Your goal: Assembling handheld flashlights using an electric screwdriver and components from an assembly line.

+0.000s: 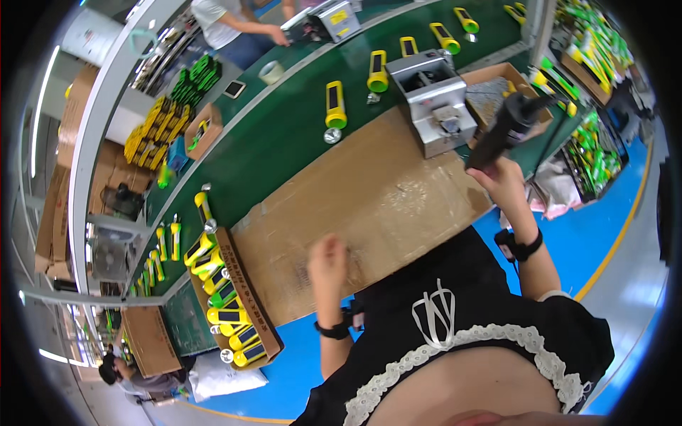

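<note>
My right hand [506, 186] is wrapped round the lower end of a black electric screwdriver [503, 131], raised at the right near a silver metal machine [435, 103]. Over the cardboard sheet [355, 206] hovers my left hand [328, 261]. Its fingers are smeared by motion, and I cannot make out anything in them. To its left stands a cardboard box [245, 298] filled with yellow and green solar flashlights [224, 292].
Several yellow flashlights [335, 106] lie along the green conveyor belt [284, 142]. An open carton [529, 74] with small parts sits beyond the screwdriver. Crates of green and yellow parts [595, 153] stand at the right. A co-worker's arm [252, 27] reaches in across the belt.
</note>
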`<action>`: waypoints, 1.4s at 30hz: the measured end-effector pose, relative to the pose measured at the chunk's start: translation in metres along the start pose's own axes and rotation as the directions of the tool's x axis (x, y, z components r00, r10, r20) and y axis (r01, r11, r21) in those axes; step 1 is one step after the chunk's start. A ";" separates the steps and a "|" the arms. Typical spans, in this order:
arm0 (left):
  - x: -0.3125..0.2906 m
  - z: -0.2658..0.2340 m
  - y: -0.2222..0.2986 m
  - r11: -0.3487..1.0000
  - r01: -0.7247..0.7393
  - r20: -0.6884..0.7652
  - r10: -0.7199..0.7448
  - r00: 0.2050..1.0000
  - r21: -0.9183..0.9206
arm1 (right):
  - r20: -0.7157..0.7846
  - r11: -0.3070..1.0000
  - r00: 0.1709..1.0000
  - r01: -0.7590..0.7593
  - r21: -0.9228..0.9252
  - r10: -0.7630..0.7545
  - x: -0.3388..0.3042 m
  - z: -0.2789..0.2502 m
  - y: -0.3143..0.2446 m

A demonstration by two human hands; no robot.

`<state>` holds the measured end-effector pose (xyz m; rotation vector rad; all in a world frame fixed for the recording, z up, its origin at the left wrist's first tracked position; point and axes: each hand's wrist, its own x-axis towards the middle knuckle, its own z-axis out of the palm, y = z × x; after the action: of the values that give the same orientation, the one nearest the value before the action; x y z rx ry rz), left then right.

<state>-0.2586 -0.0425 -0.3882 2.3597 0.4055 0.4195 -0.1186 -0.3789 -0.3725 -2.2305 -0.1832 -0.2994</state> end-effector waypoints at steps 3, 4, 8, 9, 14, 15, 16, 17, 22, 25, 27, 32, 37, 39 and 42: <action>-0.011 0.073 0.041 0.890 0.142 0.437 0.071 0.897 -0.434 | 0.105 0.996 0.994 0.012 0.087 -0.021 0.010 -0.005 0.016; -0.004 0.085 0.062 0.920 0.099 0.522 0.124 0.844 -0.380 | 0.096 0.997 0.995 -0.002 0.079 -0.006 0.013 -0.004 0.032; 0.051 0.137 0.097 0.907 -0.301 0.347 0.396 0.850 -0.296 | 0.186 0.768 0.981 -0.075 0.636 -0.058 0.029 0.019 0.075; 0.069 0.154 0.096 0.856 -0.375 0.237 0.471 0.850 -0.357 | 0.191 0.743 0.981 -0.108 0.661 -0.027 0.033 0.028 0.076; 0.105 0.180 0.109 0.836 -0.453 0.203 0.523 0.827 -0.309 | 0.019 0.904 0.971 0.213 0.371 -0.237 0.042 0.048 0.064; 0.107 0.181 0.108 0.836 -0.455 0.202 0.524 0.827 -0.307 | 0.017 0.903 0.971 0.215 0.372 -0.238 0.047 0.051 0.069; 0.106 0.181 0.107 0.845 -0.436 0.231 0.511 0.828 -0.308 | 0.074 0.897 0.970 0.182 0.404 -0.230 0.050 0.052 0.068; 0.103 0.182 0.106 0.855 -0.417 0.260 0.497 0.828 -0.308 | 0.130 0.889 0.966 0.146 0.434 -0.222 0.050 0.052 0.068; 0.103 0.196 0.093 0.764 -0.476 0.147 0.582 0.800 -0.436 | 0.251 0.884 0.958 0.003 0.468 -0.136 0.053 0.051 0.059; 0.090 0.211 0.076 0.744 -0.392 0.094 0.517 0.851 -0.541 | 0.207 0.820 0.937 0.123 0.558 -0.281 0.060 0.063 0.068; 0.054 0.208 0.087 0.754 0.038 0.349 0.258 0.901 -0.655 | 0.129 0.841 0.945 0.197 0.504 -0.299 0.054 0.070 0.097; -0.045 0.199 0.098 0.230 0.834 0.851 0.306 0.427 -0.501 | 0.265 0.761 0.715 0.581 0.289 -0.647 0.059 0.082 0.108; -0.060 0.244 0.080 0.082 0.958 0.910 0.343 0.233 -0.276 | 0.434 0.716 0.623 0.693 0.078 -0.651 0.051 0.068 0.056; -0.063 0.266 0.079 0.089 0.969 0.927 0.321 0.192 -0.231 | 0.462 0.688 0.588 0.723 0.066 -0.663 0.050 0.068 0.053; -0.066 0.293 0.079 -0.060 0.985 0.923 0.345 0.173 -0.162 | 0.381 0.681 0.617 0.731 0.048 -0.689 0.048 0.072 0.052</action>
<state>-0.1860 -0.2961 -0.5532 0.4327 0.2432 -0.9204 -0.0497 -0.3539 -0.4421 -2.2031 -1.3256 -0.3046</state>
